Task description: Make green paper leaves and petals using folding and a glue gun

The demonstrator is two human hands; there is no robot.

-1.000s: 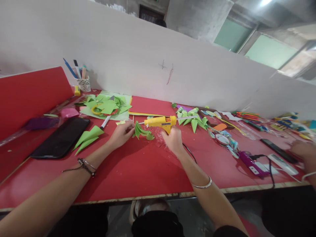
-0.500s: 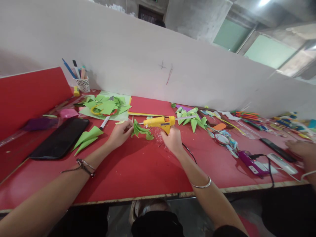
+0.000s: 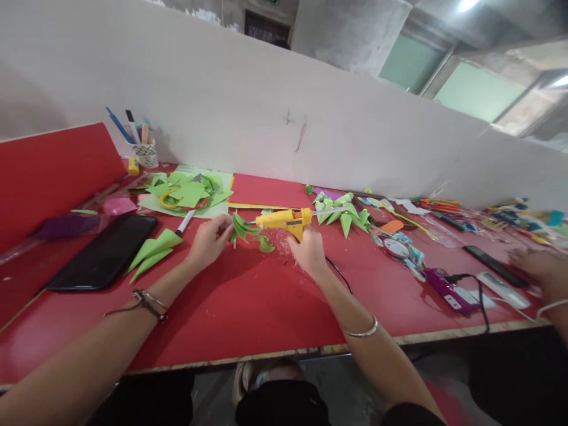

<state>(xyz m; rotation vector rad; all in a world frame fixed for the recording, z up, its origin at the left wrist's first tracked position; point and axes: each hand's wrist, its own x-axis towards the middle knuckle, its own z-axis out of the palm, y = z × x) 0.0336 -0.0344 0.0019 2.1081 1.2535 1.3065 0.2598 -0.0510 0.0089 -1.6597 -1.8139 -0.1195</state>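
Note:
My right hand grips the handle of a yellow hot glue gun, a clear glue stick jutting from its back. The gun's nozzle points left, at a curled green paper piece pinched in my left hand. Whether the nozzle touches the paper I cannot tell. Below the gun's front is another curled green bit, which may belong to the same piece. Left of my left hand lie folded green paper leaves and a white marker with a dark end.
Green paper shapes pile at the back left, near a pen cup. A black phone lies at left. Green paper cones sit behind the gun. On the right are a purple power strip and another person's hand.
My left hand has shifted slightly left and turned the green paper piece, which now shows more curved strips near the nozzle. The glue gun stays almost in place; the view has moved slightly.

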